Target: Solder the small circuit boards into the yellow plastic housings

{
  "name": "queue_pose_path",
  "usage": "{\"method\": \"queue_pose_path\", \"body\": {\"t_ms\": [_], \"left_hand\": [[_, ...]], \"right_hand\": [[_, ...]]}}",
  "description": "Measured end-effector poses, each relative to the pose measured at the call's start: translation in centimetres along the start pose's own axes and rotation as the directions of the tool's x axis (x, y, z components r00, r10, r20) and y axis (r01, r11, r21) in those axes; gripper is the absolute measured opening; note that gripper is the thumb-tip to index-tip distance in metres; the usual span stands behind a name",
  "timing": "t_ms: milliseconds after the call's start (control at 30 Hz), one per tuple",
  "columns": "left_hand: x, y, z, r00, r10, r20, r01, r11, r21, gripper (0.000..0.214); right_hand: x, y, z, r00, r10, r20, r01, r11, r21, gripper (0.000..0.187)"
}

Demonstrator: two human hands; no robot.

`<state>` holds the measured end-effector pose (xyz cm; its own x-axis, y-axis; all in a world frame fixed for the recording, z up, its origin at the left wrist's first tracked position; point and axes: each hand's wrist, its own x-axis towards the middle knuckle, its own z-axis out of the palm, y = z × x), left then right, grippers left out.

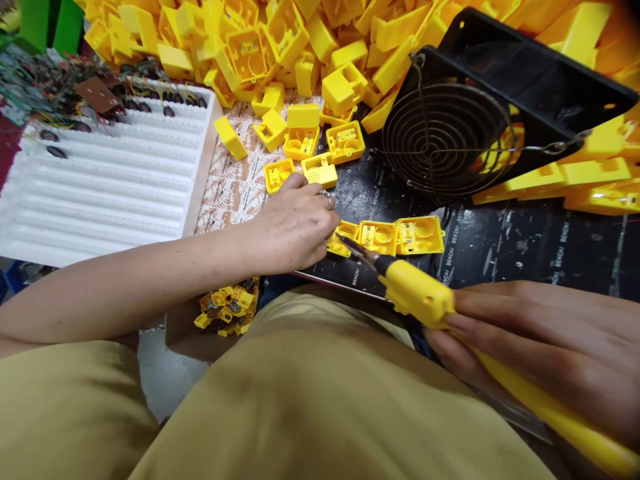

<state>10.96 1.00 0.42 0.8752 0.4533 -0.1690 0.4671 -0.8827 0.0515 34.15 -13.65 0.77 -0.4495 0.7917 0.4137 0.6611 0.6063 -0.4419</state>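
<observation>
My left hand (303,227) has its fingers curled down on the leftmost yellow plastic case (345,231) of a short row on the black bench top; its fingertips are partly hidden. To its right in the same row are another open case (379,236) and one more case (421,235), their insides facing up. My right hand (530,347) is wrapped around a yellow-handled soldering iron (420,290), whose dark metal tip points left and appears to reach the case at my left fingers. Behind my left hand lie more loose cases (320,170).
A large heap of yellow cases (250,53) fills the back. A black fan (450,140) with a wire guard stands at the right. White ribbed foam (115,180) carries wired parts at the left. Below the bench edge, a cardboard box (187,333) contains small yellow pieces.
</observation>
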Motion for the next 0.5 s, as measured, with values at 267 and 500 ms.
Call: {"method": "queue_pose_path", "body": {"t_ms": [267, 500], "left_hand": [[0.2, 0.1, -0.1, 1.000, 0.001, -0.006, -0.001, 1.000, 0.006, 0.012], [-1.3, -0.8, -1.1, 0.998, 0.016, 0.055, -0.010, 0.994, -0.110, 0.015]], "right_hand": [[-1.0, 0.9, -0.3, 0.994, 0.068, -0.088, -0.067, 0.998, 0.019, 0.025], [-0.8, -0.1, -0.3, 0.923, 0.377, -0.071, -0.378, 0.926, 0.001, 0.021]]}}
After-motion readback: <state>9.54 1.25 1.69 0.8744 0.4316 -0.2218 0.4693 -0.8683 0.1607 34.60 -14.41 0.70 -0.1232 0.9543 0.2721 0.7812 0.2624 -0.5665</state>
